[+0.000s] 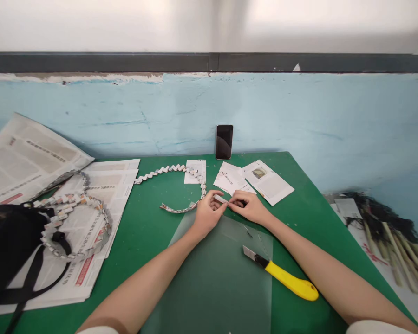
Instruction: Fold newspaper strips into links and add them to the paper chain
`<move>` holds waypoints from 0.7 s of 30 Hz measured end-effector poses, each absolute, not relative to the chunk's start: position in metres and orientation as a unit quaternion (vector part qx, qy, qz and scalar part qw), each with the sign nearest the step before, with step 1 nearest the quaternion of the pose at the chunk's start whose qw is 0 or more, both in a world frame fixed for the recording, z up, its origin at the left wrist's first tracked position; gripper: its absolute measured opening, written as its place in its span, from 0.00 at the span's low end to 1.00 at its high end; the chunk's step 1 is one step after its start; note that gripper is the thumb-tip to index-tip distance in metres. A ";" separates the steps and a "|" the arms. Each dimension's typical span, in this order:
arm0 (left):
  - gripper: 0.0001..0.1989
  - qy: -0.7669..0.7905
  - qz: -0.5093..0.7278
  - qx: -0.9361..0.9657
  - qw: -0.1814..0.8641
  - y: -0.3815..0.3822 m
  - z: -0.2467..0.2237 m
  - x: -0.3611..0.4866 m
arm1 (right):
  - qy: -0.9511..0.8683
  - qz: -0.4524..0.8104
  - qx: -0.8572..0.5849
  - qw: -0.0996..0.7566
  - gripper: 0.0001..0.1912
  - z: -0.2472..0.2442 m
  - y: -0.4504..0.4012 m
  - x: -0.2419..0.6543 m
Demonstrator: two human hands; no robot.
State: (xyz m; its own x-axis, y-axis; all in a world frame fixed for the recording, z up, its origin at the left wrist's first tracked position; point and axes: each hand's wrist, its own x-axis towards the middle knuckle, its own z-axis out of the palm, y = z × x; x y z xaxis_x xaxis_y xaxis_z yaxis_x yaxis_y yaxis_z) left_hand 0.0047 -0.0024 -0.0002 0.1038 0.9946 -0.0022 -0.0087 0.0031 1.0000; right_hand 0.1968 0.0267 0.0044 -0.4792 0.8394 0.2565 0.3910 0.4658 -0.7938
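Between my two hands is a small folded paper strip (220, 199). My left hand (209, 211) pinches it, fingers curled. The fingertips of my right hand (248, 206) are pressed together at the strip's right end. A zigzag chain of folded paper (167, 170) curves over the table behind and left of my left hand; one stretch of it passes close to that hand. Below my right hand, a yellow utility knife (287, 278) lies with its blade out, pointing up-left. Under my hands is a translucent sheet (216, 278).
Cut paper pieces (270, 182) lie at the back of the green table (139, 260). A phone (224, 142) leans on the blue wall. Newspapers (101, 185), more folded chain (101, 208) and a black bag (10, 250) occupy the left. Plant stalks (400, 250) lie beyond the right edge.
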 end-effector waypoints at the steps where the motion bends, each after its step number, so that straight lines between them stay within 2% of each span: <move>1: 0.16 0.472 0.474 0.523 0.528 -0.002 -0.001 0.005 | -0.794 0.338 -0.386 0.326 0.13 0.004 0.026 0.197; 4: 0.16 0.458 0.490 0.501 0.548 -0.001 -0.001 0.003 | -0.794 0.341 -0.384 0.325 0.13 0.005 0.025 0.196; 10: 0.23 0.428 0.526 0.447 0.584 0.002 0.000 -0.001 | -0.766 0.385 -0.403 0.320 0.13 0.003 0.025 0.197; 13: 0.24 0.420 0.527 0.448 0.587 0.003 -0.002 -0.001 | -0.786 0.372 -0.391 0.301 0.14 0.002 0.025 0.197; 21: 0.27 0.421 0.534 0.441 0.586 0.002 -0.001 0.000 | -0.770 0.383 -0.401 0.315 0.16 0.003 0.025 0.199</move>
State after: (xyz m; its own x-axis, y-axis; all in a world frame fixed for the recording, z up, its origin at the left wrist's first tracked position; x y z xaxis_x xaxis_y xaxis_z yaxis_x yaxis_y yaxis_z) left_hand -0.0003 0.0015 -0.0005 0.0742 0.9970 -0.0222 -0.2546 0.0404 0.9662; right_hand 0.1990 0.0247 0.0028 -0.4808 0.8587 0.1776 0.3763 0.3849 -0.8428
